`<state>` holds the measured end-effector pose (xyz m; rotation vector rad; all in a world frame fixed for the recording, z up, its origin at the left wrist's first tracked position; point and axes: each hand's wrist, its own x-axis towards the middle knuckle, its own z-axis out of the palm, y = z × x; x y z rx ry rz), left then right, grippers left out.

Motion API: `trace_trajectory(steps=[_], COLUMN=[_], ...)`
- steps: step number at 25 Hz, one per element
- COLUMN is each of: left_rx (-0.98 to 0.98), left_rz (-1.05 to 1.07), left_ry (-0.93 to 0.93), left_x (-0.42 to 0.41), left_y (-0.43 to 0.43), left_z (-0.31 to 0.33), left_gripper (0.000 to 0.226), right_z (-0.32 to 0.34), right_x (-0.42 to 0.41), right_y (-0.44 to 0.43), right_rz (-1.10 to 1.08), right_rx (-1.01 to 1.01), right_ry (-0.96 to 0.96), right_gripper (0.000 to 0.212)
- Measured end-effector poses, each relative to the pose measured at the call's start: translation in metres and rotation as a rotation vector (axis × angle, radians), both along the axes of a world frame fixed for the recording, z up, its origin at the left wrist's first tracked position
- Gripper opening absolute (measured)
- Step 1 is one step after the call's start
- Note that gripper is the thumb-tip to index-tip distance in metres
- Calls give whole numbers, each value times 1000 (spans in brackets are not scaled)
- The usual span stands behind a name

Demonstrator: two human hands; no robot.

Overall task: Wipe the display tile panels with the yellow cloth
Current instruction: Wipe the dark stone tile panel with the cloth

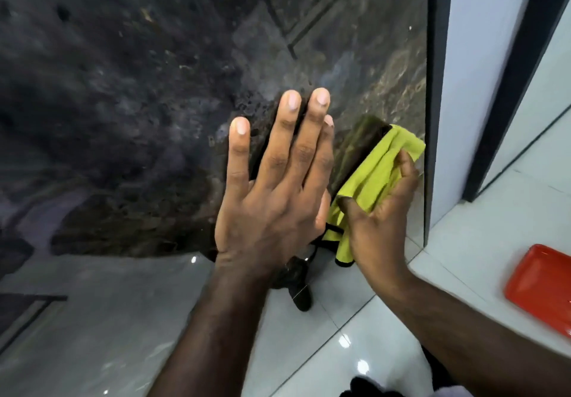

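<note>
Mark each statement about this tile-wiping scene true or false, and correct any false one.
1. The right hand grips the yellow cloth. True.
2. The left hand is curled into a fist. False: its fingers are straight and it lies flat against the dark marble-look tile panel.
3. The yellow cloth is held near the right edge of the dark marble-look tile panel. True.
4. A blue tray lies at the lower left. False: a red tray lies at the lower right, on the pale surface.
</note>
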<state>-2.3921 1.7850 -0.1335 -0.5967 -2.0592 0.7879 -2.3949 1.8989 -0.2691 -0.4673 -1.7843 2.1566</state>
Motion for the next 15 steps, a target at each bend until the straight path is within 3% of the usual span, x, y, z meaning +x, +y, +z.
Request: trace_trajectory(steps=[4, 9, 12, 13, 15], left_rx=[7, 239, 335, 355, 387], left_rz=[-38, 3, 65, 73, 78], left_ry=[-27, -79, -13, -7, -4], left_x=[-2, 21, 43, 52, 67], left_y=[-4, -8, -25, -32, -45], left_z=[1, 27, 48, 55, 63], left_gripper=[51, 52, 54, 55, 56], right_z=[9, 76, 97, 110, 124], right_x=[-18, -6, -13, -1, 28], right_y=[10, 2, -3, -14, -37], right_rz=[-81, -105, -163, -124, -34], right_rx=[-163, 144, 2, 59, 389], right_ry=[-177, 178, 24, 39, 298], right_gripper=[107, 82, 81, 81, 78])
